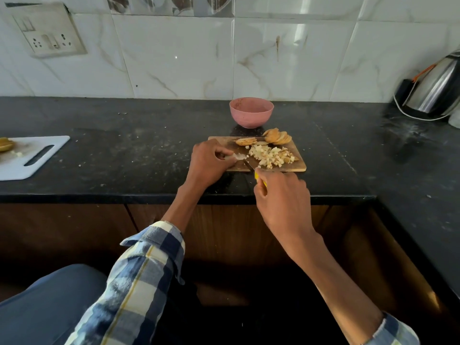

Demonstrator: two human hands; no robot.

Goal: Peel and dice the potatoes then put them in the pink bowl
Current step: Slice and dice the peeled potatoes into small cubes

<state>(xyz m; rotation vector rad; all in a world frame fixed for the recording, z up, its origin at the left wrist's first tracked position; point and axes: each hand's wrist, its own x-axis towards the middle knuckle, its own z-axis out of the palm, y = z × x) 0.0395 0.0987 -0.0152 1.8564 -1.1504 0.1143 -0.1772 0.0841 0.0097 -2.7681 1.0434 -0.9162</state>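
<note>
Hands (281, 195) before empty pink bowl (251, 112)

Left hand (207, 161) pinches potato piece (238, 156); right hand (281, 195) grips knife (258, 176).

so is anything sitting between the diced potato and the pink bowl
Yes. Potato slices lie along the far edge of the wooden board, between the diced potato and the pink bowl. Lifted over them, nothing else visible blocks.

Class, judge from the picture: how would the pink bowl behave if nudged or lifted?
The pink bowl looks empty and matte like plastic, so it is probably light and slides easily. Its rounded body narrows to a small base, so a push near the rim might tip it.
</note>
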